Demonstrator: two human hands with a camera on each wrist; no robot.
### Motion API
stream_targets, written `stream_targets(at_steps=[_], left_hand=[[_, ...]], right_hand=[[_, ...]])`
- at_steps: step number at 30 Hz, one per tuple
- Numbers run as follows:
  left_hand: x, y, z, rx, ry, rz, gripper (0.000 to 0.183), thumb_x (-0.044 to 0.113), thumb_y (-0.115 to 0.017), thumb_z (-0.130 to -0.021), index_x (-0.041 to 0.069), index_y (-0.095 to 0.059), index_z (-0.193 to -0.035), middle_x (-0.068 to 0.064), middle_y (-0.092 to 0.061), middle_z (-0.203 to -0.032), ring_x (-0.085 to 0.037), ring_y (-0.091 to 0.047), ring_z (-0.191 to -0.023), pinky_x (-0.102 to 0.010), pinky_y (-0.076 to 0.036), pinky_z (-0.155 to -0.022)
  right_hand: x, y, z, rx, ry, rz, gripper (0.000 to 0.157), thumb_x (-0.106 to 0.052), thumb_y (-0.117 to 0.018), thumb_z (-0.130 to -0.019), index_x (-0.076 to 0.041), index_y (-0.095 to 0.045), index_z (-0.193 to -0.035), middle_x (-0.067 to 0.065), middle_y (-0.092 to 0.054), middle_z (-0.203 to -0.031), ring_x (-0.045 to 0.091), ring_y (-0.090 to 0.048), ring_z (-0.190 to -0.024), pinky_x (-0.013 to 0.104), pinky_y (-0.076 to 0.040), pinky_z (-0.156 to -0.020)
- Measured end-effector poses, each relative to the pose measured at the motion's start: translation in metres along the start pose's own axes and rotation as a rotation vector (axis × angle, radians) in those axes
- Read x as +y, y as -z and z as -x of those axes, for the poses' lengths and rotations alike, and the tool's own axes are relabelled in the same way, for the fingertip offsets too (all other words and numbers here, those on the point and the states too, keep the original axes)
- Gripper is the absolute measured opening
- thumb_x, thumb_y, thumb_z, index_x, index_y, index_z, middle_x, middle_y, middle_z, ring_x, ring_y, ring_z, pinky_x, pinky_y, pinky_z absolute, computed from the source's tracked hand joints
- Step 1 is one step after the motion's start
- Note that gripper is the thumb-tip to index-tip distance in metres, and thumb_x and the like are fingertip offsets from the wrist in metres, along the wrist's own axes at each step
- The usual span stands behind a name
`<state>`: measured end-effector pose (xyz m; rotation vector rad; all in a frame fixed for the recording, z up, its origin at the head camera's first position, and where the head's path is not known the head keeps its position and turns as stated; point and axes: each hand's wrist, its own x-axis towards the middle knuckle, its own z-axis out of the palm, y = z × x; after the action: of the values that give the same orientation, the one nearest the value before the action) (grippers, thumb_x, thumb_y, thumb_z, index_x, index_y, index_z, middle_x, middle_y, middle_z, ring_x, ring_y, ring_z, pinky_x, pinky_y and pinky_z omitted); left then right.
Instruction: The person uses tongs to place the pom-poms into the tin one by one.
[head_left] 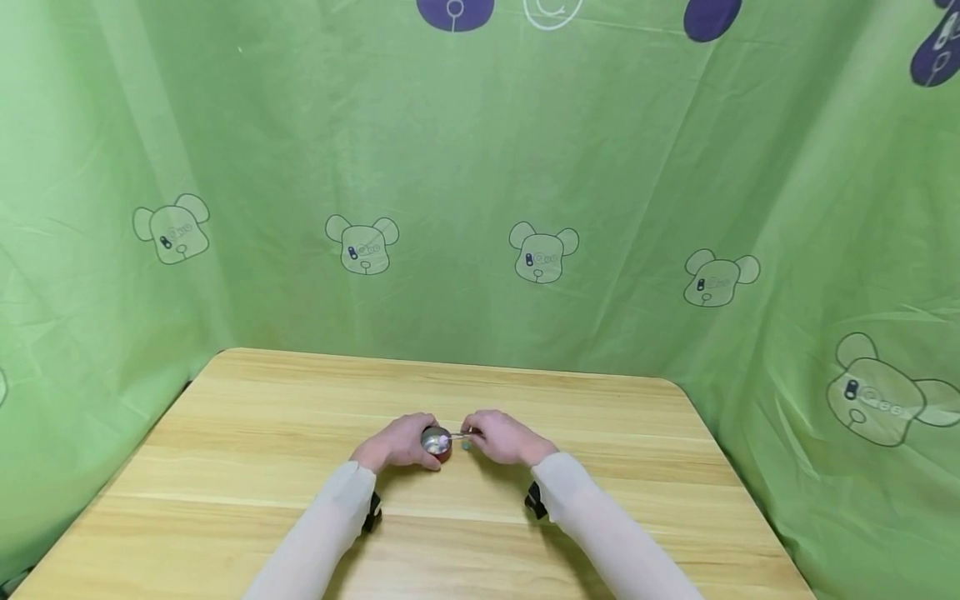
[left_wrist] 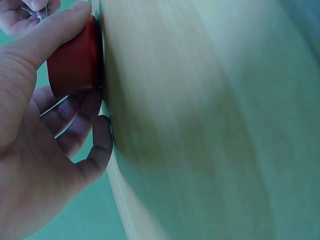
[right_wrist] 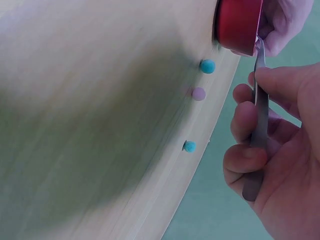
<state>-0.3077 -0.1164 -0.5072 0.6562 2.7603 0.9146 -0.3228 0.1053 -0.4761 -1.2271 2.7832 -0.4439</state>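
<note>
On the table a small red container (left_wrist: 77,60) stands with its silvery inside (head_left: 433,443) facing up. My left hand (head_left: 402,442) grips its side, thumb on the near wall and fingers round the far one. Metal tweezers (right_wrist: 261,112) are in my right hand (head_left: 506,437), pinched between thumb and fingers. Their tips reach the container's rim, and a small pinkish spot shows there in the head view. Beside the container lie a teal pom-pom (right_wrist: 207,66), a lilac pom-pom (right_wrist: 198,94) and a smaller-looking teal pom-pom (right_wrist: 189,146).
The wooden table (head_left: 247,433) spreads out on all sides of the hands. Behind it and at both sides hangs a green curtain (head_left: 450,308) printed with bear heads. A dark wrist device (head_left: 536,501) is strapped under the right sleeve, another (head_left: 372,512) under the left.
</note>
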Motion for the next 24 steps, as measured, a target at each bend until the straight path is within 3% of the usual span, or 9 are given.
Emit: stream_targets(at_steps=[24], left_hand=[[0.001,0.0005,0.0008,-0.002,0.01,0.008,0.05,0.027,-0.086,-0.066,0.011,-0.058,-0.104,0.002,-0.06,-0.096,-0.016,-0.056,-0.088,-0.037,-0.045,-0.083]], right_hand=[[0.0045,0.0055,0.0097,0.013,-0.017,0.011,0.013,-0.013,-0.054,-0.095,-0.012,-0.063,-0.105,-0.002,-0.062,-0.097,0.013,-0.058,-0.089,0.035,-0.048,-0.081]])
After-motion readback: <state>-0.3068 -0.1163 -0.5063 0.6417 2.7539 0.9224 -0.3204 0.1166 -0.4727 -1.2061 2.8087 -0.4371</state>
